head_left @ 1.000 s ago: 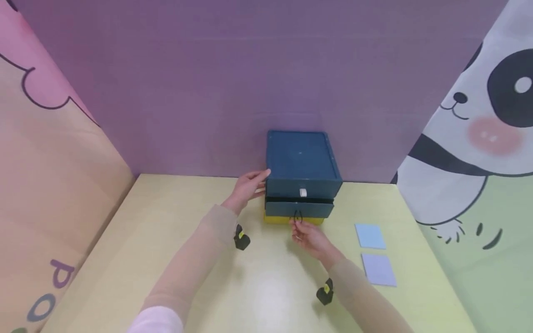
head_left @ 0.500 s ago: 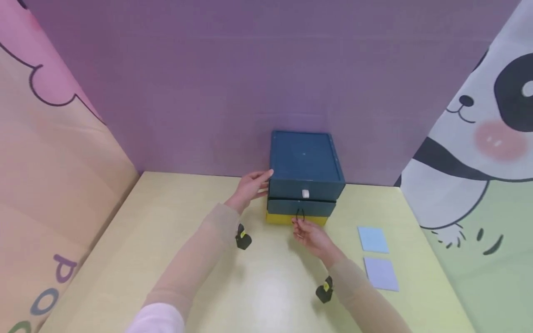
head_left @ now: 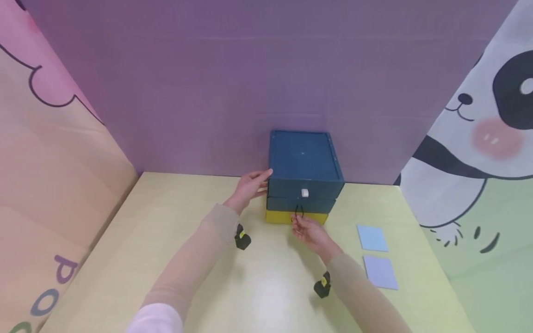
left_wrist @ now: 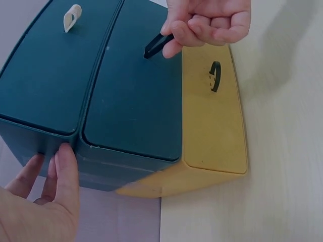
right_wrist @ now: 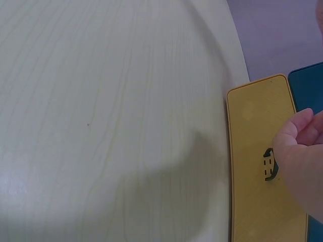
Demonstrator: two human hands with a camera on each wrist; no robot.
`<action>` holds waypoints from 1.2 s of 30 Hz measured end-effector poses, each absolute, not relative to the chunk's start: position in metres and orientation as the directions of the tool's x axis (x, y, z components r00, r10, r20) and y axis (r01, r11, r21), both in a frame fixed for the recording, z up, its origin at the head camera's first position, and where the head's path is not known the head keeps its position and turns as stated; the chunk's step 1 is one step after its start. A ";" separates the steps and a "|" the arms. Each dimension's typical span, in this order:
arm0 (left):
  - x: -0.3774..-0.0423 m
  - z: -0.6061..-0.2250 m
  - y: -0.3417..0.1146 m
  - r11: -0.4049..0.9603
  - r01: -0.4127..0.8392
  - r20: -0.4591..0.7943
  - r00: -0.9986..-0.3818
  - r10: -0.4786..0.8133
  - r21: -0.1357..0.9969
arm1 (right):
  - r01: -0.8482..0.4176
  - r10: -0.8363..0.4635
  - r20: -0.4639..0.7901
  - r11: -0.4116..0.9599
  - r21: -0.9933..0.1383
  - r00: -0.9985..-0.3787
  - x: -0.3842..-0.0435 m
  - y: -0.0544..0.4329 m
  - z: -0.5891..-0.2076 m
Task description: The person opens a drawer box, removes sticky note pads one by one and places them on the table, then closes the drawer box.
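A small cabinet (head_left: 306,155) stands against the back wall, with two dark blue drawers above a yellow bottom drawer (head_left: 276,216). My right hand (head_left: 311,232) pinches the black loop handle (left_wrist: 147,53) of the middle drawer (left_wrist: 133,106) between thumb and fingers. That drawer sits flush with the top drawer (left_wrist: 48,70), whose white loop handle (left_wrist: 72,17) hangs free. My left hand (head_left: 250,187) rests with extended fingers on the cabinet's left side, thumb at the upper edge. The yellow drawer is closed, and its black handle (left_wrist: 217,76) is untouched.
To the right on the pale table (head_left: 266,286) lie a light blue square pad (head_left: 372,238) and a lilac square pad (head_left: 381,272). Black devices with yellow marks hang beneath both wrists. A purple backdrop (head_left: 208,92) rises behind the cabinet.
The middle drawer has slid back from slightly pulled out to closed, my right hand moving inward with its handle. My left hand stays on the cabinet's side. The head view has shifted slightly.
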State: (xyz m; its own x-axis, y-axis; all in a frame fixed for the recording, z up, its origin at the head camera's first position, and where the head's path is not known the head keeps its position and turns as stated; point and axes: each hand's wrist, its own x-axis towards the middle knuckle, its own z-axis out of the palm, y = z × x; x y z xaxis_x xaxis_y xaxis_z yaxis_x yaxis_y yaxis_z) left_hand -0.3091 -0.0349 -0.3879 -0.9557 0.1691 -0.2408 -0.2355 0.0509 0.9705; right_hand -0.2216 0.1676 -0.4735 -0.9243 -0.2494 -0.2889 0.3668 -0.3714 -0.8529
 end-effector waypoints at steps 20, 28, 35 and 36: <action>-0.306 -0.381 -0.032 0.134 -0.224 -0.247 -0.950 0.189 0.965 | 0.344 -0.247 -0.268 -0.354 -0.870 -0.931 -0.224 0.167 -0.477; -0.307 -0.383 -0.034 0.123 -0.219 -0.239 -0.953 0.186 0.968 | 0.349 -0.305 -0.248 -0.343 -0.872 -0.920 -0.218 0.177 -0.484; -0.304 -0.383 -0.032 0.125 -0.196 -0.216 -0.961 0.172 0.973 | 0.403 -0.248 -0.323 -0.436 -0.805 -0.913 -0.210 0.182 -0.499; -0.304 -0.384 -0.032 0.124 -0.198 -0.218 -0.961 0.170 0.972 | 0.416 -0.237 -0.343 -0.463 -0.782 -0.909 -0.209 0.181 -0.500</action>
